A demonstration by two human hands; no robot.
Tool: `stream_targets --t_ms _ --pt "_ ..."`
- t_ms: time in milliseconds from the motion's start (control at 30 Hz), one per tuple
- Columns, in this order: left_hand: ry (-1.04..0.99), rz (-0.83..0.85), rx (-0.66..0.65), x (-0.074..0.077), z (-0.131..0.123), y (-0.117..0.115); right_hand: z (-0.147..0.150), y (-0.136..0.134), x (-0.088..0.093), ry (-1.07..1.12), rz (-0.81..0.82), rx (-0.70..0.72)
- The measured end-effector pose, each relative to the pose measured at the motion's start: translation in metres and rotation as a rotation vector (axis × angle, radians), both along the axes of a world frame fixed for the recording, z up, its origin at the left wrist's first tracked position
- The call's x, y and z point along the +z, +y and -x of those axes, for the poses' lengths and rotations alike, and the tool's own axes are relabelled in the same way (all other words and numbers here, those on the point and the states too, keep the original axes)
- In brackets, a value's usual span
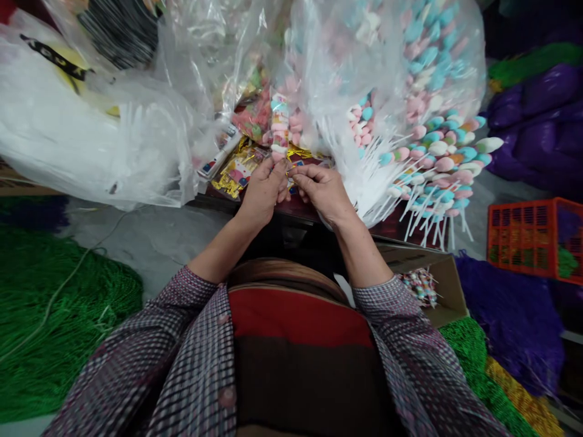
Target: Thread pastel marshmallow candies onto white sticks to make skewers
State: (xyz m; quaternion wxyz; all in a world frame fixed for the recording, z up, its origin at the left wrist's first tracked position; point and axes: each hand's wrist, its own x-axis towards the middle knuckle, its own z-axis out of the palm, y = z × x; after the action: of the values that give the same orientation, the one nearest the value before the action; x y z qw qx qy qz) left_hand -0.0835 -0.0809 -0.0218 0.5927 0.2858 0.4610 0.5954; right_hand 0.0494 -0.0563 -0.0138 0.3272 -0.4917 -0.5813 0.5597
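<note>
A marshmallow skewer [279, 124] in a clear printed wrapper stands upright over the table edge, with pink, white and blue pieces. My left hand [264, 188] is closed around its lower end. Close beside it, my right hand [322, 189] pinches a thin gold twist tie [290, 170] at the wrapper's gathered bottom. The fingertips of both hands nearly meet there, and they partly hide the tie. Just beyond my left hand lie printed clear wrappers [241, 165] and loose gold twist ties [226, 186].
Unwrapped marshmallow skewers [439, 159] with white sticks [371, 173] lie at right. Large clear bags [319, 48] of marshmallows stand behind. A cardboard box [449, 288] holds wrapped skewers. An orange crate [519, 237], green netting [68, 315] and purple netting [510, 321] surround the floor.
</note>
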Motion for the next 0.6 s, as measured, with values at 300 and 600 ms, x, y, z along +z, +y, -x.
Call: stream_targets --t_ms 300,600 --pt "-0.110 -0.015 0.098 0.006 -0.001 0.004 -0.004 -0.004 0.001 -0.094 -0.270 -0.061" --pt "-0.091 0.087 -0.012 0.012 0.008 -0.003 -0.002 -0.016 0.003 -0.157 -0.286 -0.175"
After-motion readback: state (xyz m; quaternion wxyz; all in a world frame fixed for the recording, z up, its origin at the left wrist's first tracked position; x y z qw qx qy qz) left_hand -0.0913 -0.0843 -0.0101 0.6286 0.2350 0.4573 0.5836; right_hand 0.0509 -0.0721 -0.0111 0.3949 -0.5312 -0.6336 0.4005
